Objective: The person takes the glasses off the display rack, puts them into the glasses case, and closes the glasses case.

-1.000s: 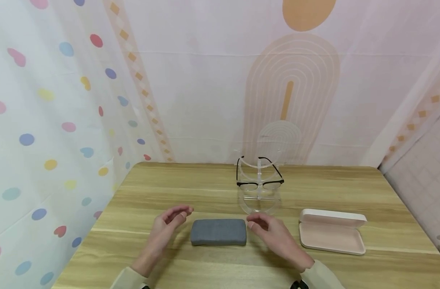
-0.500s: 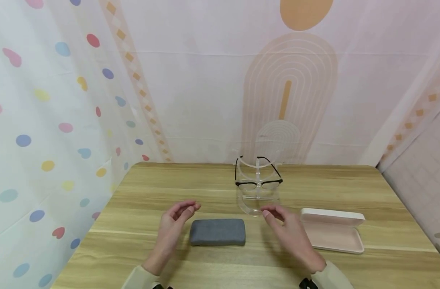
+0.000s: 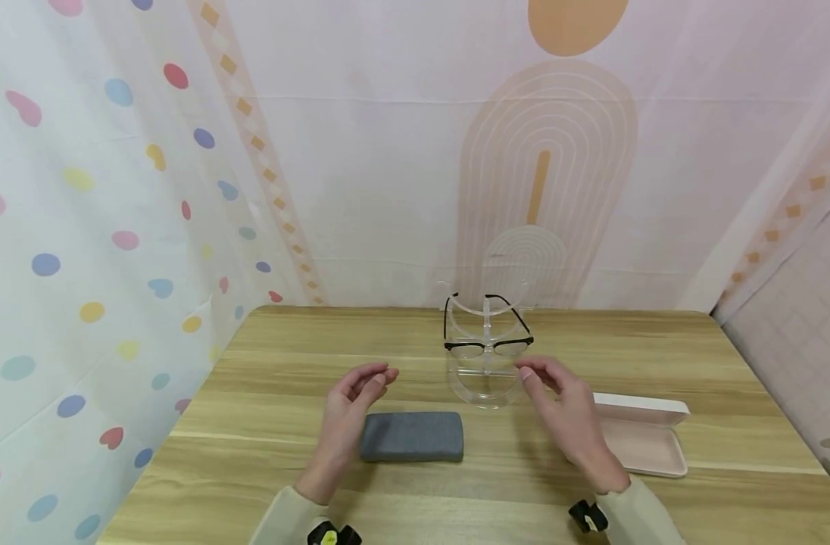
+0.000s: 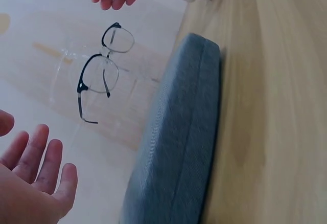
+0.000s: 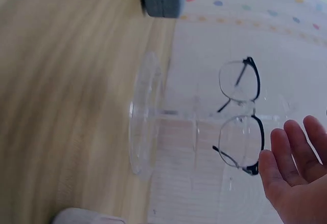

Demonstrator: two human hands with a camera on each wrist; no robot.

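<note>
A pair of glasses (image 3: 488,347) with a black upper frame sits on a clear display stand (image 3: 486,393) at the back of the table. My left hand (image 3: 352,401) hovers empty above the left end of a grey glasses case (image 3: 412,437), fingers loosely bent. To the right of the stand my right hand (image 3: 565,412) is raised, also empty, its fingertips near the glasses but apart from them as far as the head view shows. The right wrist view has the glasses (image 5: 255,111) beside my relaxed fingers (image 5: 286,152). In the left wrist view the closed case (image 4: 179,132) lies close by.
An open white case (image 3: 643,446) with a pink inside lies to the right, partly behind my right hand. The wooden table (image 3: 415,507) ends at a patterned curtain (image 3: 388,189) at the back and left.
Both hands have moved forward. The left has shifted right over the case's end, and the right has drawn away from the grey case towards the glasses. The glasses and cases stay in place.
</note>
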